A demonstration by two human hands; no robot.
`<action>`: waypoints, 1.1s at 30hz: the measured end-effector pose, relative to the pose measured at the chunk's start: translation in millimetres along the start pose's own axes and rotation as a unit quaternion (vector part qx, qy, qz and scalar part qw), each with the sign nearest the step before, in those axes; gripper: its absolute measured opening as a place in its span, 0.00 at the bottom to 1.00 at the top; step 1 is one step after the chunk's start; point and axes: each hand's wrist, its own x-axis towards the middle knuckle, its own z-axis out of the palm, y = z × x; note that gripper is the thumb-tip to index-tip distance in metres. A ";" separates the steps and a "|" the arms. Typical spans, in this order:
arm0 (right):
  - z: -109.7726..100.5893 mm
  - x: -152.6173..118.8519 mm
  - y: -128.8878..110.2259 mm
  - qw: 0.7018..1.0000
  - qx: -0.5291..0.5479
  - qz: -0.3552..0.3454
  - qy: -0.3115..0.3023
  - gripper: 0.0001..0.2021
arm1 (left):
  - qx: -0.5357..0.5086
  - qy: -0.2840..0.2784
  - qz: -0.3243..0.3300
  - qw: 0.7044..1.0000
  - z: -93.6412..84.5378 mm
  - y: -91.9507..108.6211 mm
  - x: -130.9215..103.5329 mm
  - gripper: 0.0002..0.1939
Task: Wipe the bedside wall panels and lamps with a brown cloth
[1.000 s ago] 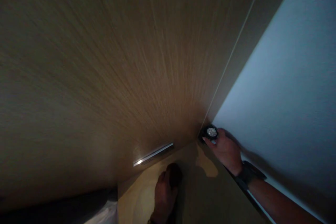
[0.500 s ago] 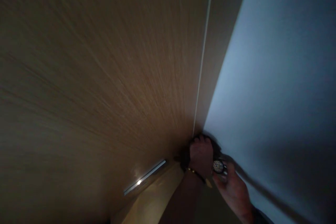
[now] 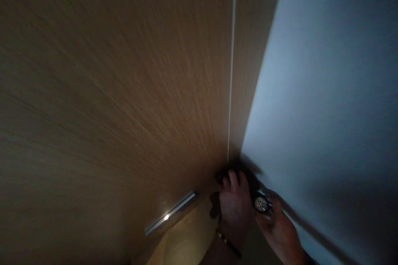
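My left hand (image 3: 234, 201), with a dark beaded bracelet (image 3: 226, 242) on its wrist, reaches low into the corner. Its fingers curl over a dark object (image 3: 224, 172), whose kind is lost in shadow. Close on the right, my right hand (image 3: 281, 230) grips a small dark item with a round dotted face (image 3: 261, 204). That face points up towards me, and the rest of the item is mostly hidden by the fingers and the gloom.
A tall wood-grain panel (image 3: 139, 91) with a thin pale vertical strip (image 3: 231, 70) fills the left. It bears a shiny metal handle (image 3: 171, 213). A pale wall (image 3: 326, 70) rises on the right, with a skirting strip (image 3: 314, 232) along its foot. Light-coloured floor (image 3: 186, 240) shows below.
My left hand has drawn back slightly towards me, and its fingers are less tightly bent over the dark object. The right hand with the round-faced item has shifted slightly down and right.
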 end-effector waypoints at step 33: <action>-14.6 4.4 -8.7 0.995 0.050 0.059 -0.061 0.25 | -0.067 -0.117 -0.091 0.987 -25.1 20.2 18.7 0.19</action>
